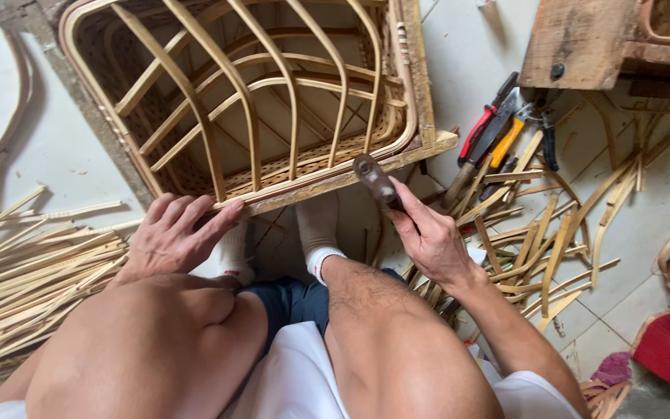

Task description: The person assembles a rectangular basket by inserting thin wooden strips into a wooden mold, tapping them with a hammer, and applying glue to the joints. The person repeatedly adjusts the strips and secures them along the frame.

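Between my knees: rattan frame [242,101] on the floor, near edge toward me.
Left hand [172,237]: flat and spread, pressing down on that edge.
Right hand [428,233]: fist closed on hammer [374,180], head poised above the edge.
Progress: ribs bent and set, weaving partly in; loose strips [32,271] unused.

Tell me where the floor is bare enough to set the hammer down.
Bare tile shows left of the rattan frame, above the cane strips, and between frame and wooden bench. Crowded: hand tools and offcuts beside the right hand.
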